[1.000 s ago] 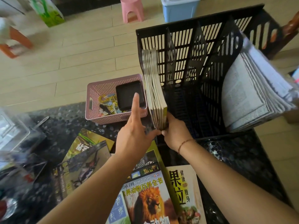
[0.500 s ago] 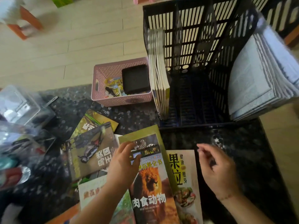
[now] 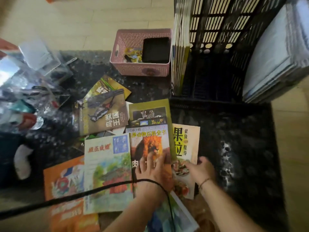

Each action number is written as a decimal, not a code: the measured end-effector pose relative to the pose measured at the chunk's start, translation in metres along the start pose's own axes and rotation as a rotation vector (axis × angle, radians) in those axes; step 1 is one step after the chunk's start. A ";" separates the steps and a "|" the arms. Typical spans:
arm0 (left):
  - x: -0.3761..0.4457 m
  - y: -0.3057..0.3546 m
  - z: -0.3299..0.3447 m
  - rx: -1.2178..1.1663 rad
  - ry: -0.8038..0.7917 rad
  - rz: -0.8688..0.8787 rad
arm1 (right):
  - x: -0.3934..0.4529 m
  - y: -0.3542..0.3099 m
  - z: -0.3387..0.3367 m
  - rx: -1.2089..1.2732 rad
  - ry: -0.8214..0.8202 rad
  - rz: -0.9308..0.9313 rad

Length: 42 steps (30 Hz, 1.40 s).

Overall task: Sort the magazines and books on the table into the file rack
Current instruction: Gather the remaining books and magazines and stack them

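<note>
Several books and magazines lie spread on the dark speckled table. My left hand (image 3: 153, 171) rests flat with fingers apart on the lion-cover book (image 3: 148, 143). My right hand (image 3: 200, 169) grips the right edge of the cream food magazine (image 3: 185, 141) beside it, thumb on the cover. The black slatted file rack (image 3: 217, 30) stands at the back right. Several thin books (image 3: 179, 56) stand upright in its leftmost slot, and a thick stack of grey papers (image 3: 275, 56) leans in its right slot. The middle slots are empty.
A bird-cover book (image 3: 102, 113), a watercolour-cover book (image 3: 107, 173) and an orange book (image 3: 66, 181) lie left of my hands. A pink basket (image 3: 130, 47) sits left of the rack. Clear plastic boxes (image 3: 25, 72) crowd the left edge. A black cord (image 3: 83, 195) crosses my left wrist.
Both hands left the books standing in the rack's left slot and came down to the table. The left now lies on the lion book, the right took the food magazine's edge.
</note>
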<state>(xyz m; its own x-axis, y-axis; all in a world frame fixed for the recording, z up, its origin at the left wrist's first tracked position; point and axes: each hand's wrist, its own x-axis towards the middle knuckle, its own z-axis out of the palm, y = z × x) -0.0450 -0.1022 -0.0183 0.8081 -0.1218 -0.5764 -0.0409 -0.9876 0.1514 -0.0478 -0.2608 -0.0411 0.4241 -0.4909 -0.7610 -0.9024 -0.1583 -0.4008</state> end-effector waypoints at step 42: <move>-0.038 -0.081 0.013 -0.598 0.178 0.206 | -0.055 0.007 0.013 -0.589 -0.049 -0.187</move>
<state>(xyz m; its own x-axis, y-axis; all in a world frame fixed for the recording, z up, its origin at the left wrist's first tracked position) -0.0796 -0.0188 -0.0189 0.9055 -0.2340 -0.3541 0.0869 -0.7144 0.6944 -0.0760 -0.2240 -0.0085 0.5696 -0.3718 -0.7330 -0.6971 -0.6910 -0.1911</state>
